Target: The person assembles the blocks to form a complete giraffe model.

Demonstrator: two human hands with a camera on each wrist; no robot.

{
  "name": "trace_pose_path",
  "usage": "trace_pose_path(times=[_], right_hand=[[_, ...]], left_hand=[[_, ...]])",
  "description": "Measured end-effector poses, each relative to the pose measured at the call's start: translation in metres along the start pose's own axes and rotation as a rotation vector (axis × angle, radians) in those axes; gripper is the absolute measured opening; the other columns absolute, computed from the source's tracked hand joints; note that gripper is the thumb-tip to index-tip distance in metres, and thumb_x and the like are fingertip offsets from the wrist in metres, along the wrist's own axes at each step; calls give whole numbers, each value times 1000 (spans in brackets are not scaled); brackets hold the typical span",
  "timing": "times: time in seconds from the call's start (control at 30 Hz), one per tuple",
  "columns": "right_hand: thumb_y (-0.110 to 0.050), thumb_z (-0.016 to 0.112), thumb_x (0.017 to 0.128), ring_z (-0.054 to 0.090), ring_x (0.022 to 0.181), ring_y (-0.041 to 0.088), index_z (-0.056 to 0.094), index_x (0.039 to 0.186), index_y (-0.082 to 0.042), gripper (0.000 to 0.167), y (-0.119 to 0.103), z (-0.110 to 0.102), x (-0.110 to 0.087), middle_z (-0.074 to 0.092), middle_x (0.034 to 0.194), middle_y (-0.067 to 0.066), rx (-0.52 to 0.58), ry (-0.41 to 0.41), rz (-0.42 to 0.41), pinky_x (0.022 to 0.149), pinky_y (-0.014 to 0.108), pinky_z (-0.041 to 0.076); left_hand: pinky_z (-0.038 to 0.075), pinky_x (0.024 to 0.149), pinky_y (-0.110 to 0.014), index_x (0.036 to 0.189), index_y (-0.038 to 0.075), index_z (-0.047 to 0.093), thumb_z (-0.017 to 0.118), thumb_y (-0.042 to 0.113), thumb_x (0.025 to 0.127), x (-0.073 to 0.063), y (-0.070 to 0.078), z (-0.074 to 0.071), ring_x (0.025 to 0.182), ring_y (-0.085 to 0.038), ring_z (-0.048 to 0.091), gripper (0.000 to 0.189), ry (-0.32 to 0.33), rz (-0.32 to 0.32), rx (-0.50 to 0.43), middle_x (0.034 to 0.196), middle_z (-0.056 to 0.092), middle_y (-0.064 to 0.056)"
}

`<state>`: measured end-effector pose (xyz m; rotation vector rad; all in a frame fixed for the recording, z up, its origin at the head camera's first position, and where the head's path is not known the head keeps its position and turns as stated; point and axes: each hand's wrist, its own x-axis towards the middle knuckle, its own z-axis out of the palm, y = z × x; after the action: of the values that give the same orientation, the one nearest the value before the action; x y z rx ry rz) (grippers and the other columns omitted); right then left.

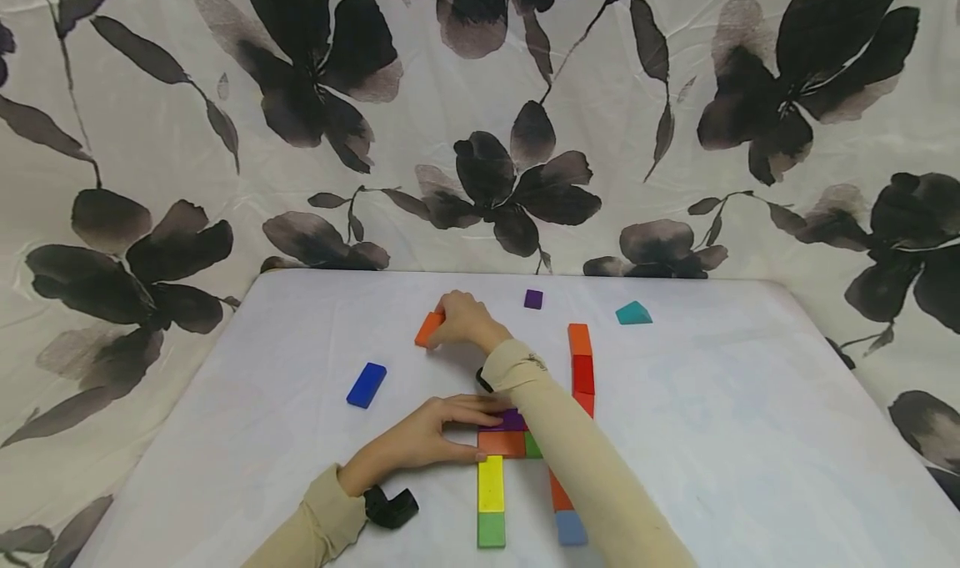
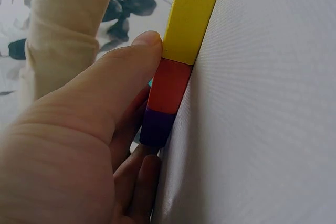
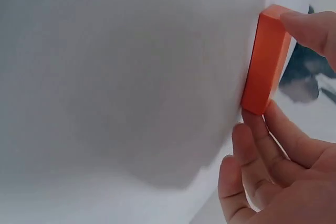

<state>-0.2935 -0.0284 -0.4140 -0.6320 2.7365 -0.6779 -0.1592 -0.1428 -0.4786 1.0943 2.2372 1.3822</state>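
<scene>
At the back of the table my right hand (image 1: 465, 322) pinches an orange block (image 3: 265, 61) at its two ends, thumb against fingers, with the block resting low at the tabletop. My left hand (image 1: 420, 430) rests beside an arrangement of coloured blocks. Its fingers stretch straight over the purple block (image 1: 510, 420). The left thumb touches near where the orange-red block (image 2: 170, 85) meets the yellow block (image 2: 191, 19). A light green block (image 1: 491, 530) continues below the yellow one. Beside the orange-red block is a green block (image 1: 532, 444), partly covered by the right sleeve (image 1: 600, 468).
A blue block (image 1: 367, 385) lies to the left. Toward the back are a small purple cube (image 1: 533, 299) and a teal wedge (image 1: 634, 313). On the right, an orange block (image 1: 580, 339) and red blocks (image 1: 582, 374) form a column; a grey-blue block (image 1: 571, 528) sits near the front.
</scene>
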Motion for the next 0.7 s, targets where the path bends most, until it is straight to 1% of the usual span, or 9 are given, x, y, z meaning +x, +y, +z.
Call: trace_pose_path(times=[0.07, 0.13, 0.27, 0.33, 0.43, 0.57, 0.63, 0.7], right_hand=[[-30, 85, 74, 55, 93, 20, 65, 115, -4, 52, 9, -5, -2, 61, 104, 5, 8, 8, 1, 84, 33, 46], [-29, 86, 74, 56, 94, 21, 65, 117, -3, 54, 18, -11, -4, 61, 107, 7, 29, 12, -1, 84, 32, 47], [-27, 87, 73, 56, 96, 21, 64, 120, -1, 59, 40, -22, -10, 61, 111, 9, 107, 30, -20, 85, 31, 48], [-26, 87, 73, 55, 97, 21, 64, 122, -1, 60, 50, -28, -15, 60, 113, 10, 151, 38, -34, 85, 31, 47], [-25, 86, 73, 55, 96, 23, 65, 122, -1, 58, 67, -39, -23, 62, 113, 10, 190, 66, -67, 83, 31, 47], [-18, 84, 73, 57, 95, 27, 66, 122, -1, 55, 88, -54, -35, 63, 113, 11, 232, 103, -94, 81, 32, 47], [-16, 83, 74, 57, 95, 28, 65, 123, -1, 54, 99, -61, -41, 63, 112, 13, 251, 115, -89, 80, 33, 47], [-16, 82, 76, 57, 97, 29, 64, 125, -2, 54, 110, -68, -47, 63, 115, 13, 267, 121, -66, 80, 34, 48]], left_hand=[[33, 113, -43, 133, 19, 65, 76, 27, 89, 1, 0, 1, 140, -17, 40, 46, 0, -5, 3, 146, 51, 8], [33, 112, -45, 133, 21, 65, 77, 28, 88, 1, 1, 1, 139, -16, 41, 47, 0, -24, 7, 146, 50, 9], [35, 111, -48, 134, 25, 64, 77, 30, 88, 0, 2, 1, 138, -14, 41, 48, -7, -68, 14, 146, 50, 13], [36, 110, -49, 134, 25, 64, 76, 30, 88, 0, 3, 0, 138, -14, 41, 48, -9, -76, 19, 145, 50, 14], [36, 110, -49, 134, 26, 64, 76, 31, 89, 1, 3, 0, 139, -14, 40, 47, -12, -83, 22, 145, 50, 14], [35, 111, -50, 134, 27, 64, 76, 32, 88, 1, 3, 0, 139, -13, 40, 47, -13, -97, 22, 145, 50, 16], [35, 110, -50, 134, 27, 64, 76, 32, 89, 2, 3, 1, 139, -13, 40, 47, -12, -103, 23, 144, 50, 16], [35, 110, -51, 134, 28, 64, 76, 32, 89, 2, 3, 1, 139, -13, 39, 47, -12, -106, 26, 144, 50, 17]])
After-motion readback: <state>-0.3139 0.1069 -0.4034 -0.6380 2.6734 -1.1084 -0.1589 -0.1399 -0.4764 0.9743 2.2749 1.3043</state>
